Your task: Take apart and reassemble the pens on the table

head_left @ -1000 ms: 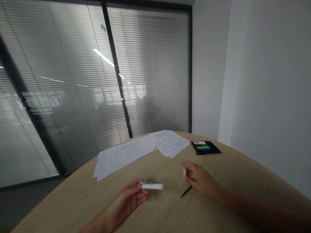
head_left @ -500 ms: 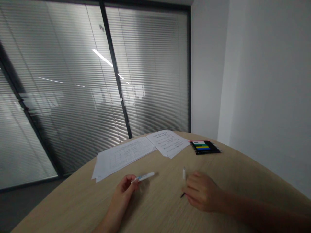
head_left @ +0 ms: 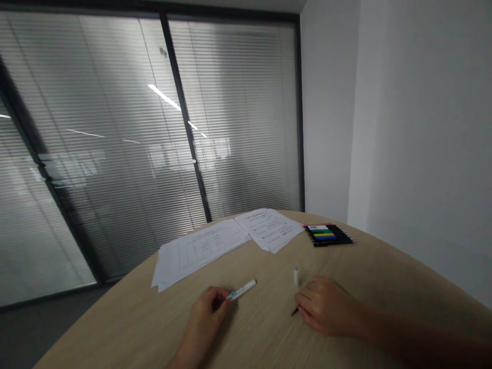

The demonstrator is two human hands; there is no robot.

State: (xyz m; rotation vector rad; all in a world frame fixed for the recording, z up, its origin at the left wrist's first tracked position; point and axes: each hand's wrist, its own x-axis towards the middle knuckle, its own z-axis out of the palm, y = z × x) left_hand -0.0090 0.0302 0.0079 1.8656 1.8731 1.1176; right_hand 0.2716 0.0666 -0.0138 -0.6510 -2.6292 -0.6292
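My left hand (head_left: 207, 320) is closed, pinching one end of a white marker pen (head_left: 245, 288) with a bluish patch near my fingertips. The marker's other end points up and to the right, over the table. To the right, my right hand (head_left: 326, 306) rests low over the tabletop with its fingers closed around something mostly hidden. A thin black tip (head_left: 294, 311) sticks out below those fingers, towards the left. Just beyond the fingertips is a short white cylinder (head_left: 295, 275); whether it is joined to what I hold, I cannot tell.
On the round wooden table (head_left: 265, 323), printed sheets (head_left: 203, 251) lie at the far left, with more text pages (head_left: 271, 230) beside them. A row of dark pens with coloured labels (head_left: 329, 234) lies at the far right. Behind stands a glass partition with blinds (head_left: 246, 113).
My left hand has shifted slightly right and nearer with the marker pen. The right hand stays in about the same place. The whole view has moved a little.
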